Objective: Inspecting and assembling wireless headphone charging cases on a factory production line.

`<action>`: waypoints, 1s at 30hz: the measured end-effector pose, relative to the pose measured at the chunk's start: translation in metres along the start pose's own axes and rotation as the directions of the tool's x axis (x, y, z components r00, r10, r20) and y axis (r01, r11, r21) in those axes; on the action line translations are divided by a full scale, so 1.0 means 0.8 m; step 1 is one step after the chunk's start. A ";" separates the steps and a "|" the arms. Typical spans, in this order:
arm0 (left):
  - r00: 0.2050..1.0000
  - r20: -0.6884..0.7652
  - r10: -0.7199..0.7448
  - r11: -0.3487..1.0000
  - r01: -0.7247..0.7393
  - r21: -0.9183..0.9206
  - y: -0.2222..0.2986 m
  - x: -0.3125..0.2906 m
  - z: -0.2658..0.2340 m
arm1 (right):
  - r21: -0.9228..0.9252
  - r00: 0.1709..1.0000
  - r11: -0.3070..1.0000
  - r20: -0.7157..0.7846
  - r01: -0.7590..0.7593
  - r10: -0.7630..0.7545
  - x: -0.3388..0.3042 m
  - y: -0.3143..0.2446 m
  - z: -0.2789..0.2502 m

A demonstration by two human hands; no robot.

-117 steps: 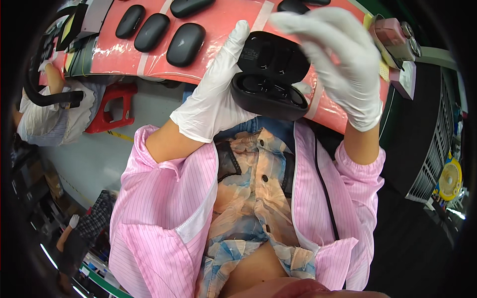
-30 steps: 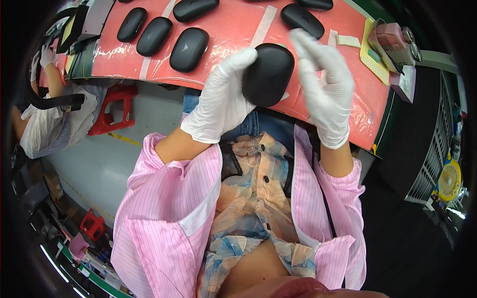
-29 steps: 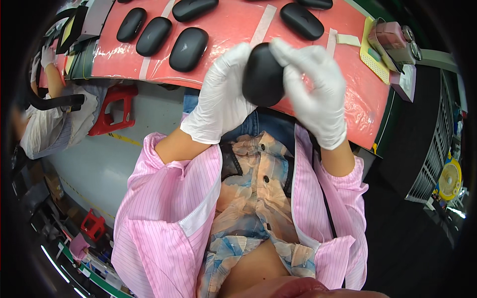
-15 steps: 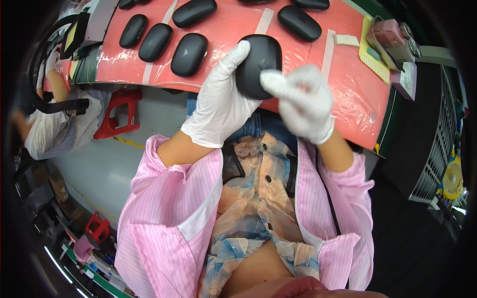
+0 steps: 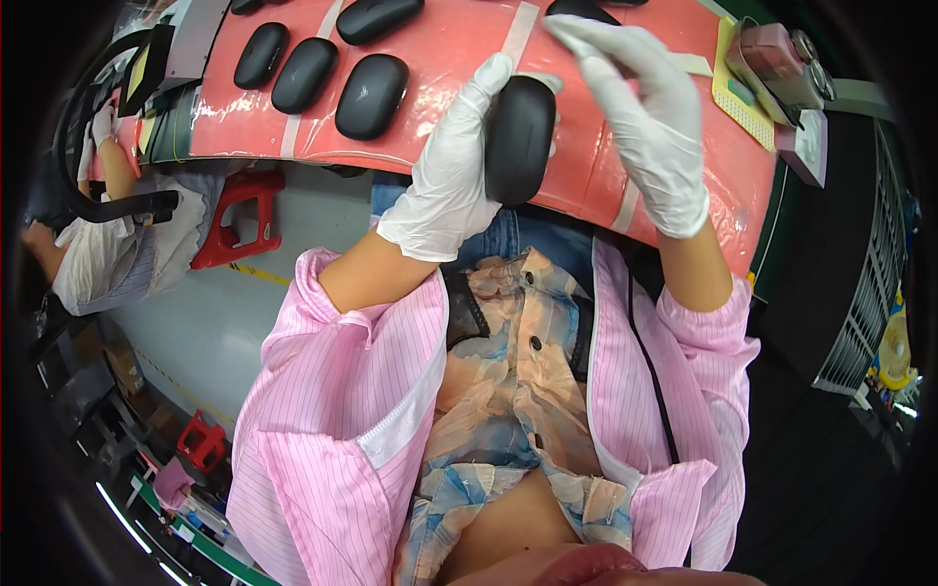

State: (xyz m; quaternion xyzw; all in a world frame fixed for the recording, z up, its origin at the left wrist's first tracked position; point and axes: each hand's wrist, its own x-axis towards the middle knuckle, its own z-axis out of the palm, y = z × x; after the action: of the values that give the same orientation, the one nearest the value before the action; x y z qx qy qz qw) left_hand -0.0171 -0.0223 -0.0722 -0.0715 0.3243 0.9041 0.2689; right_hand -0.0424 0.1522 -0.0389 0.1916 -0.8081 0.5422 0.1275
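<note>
In my white-gloved left hand (image 5: 442, 176) is a smooth black oval case (image 5: 519, 140), held on edge above the front of the bench. The thumb lies along its upper left side and fingertips show behind its right edge. My gloved right hand (image 5: 650, 127) is raised to the right of it, fingers stretched out and apart from the thumb. Its fingertips come close to another black case (image 5: 583, 9) at the far edge of the view; whether they touch it I cannot tell. Several similar cases, such as one oval case (image 5: 372, 97), lie to the left.
A red, plastic-covered mat (image 5: 445, 59) with pale tape strips covers the bench. At the right stand a yellow perforated tray (image 5: 735, 107) and a pink-filled container (image 5: 767, 61). A red stool (image 5: 239, 220) and a co-worker's gloved hand (image 5: 103, 122) are at the left.
My right hand has left the held case and moved up and right, its fingers opening out. The held case has turned onto its edge in my left hand and shifted slightly right.
</note>
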 end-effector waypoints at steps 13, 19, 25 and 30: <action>0.926 0.369 -0.078 0.780 0.287 -0.556 -0.010 0.006 0.010 | -0.162 0.982 0.975 -0.092 0.149 -0.165 -0.044 -0.008 0.009; 0.930 0.360 -0.074 0.882 0.230 -0.412 -0.026 0.013 0.019 | -0.155 0.901 0.899 0.222 0.411 -0.373 -0.049 -0.023 0.021; 0.863 0.505 -0.004 0.592 0.409 -0.695 -0.029 0.005 0.010 | -0.237 0.951 0.922 0.042 0.307 -0.306 -0.030 -0.007 -0.011; 0.906 0.421 -0.038 0.836 0.259 -0.483 -0.013 0.021 0.015 | -0.132 0.863 0.856 0.166 0.500 -0.478 -0.044 0.000 0.016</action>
State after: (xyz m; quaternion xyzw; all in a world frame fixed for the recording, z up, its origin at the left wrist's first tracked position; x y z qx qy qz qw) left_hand -0.0250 -0.0004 -0.0736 0.0155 -0.0045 0.9292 0.3693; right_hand -0.0107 0.1464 -0.0585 0.4134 -0.7826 0.4075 0.2251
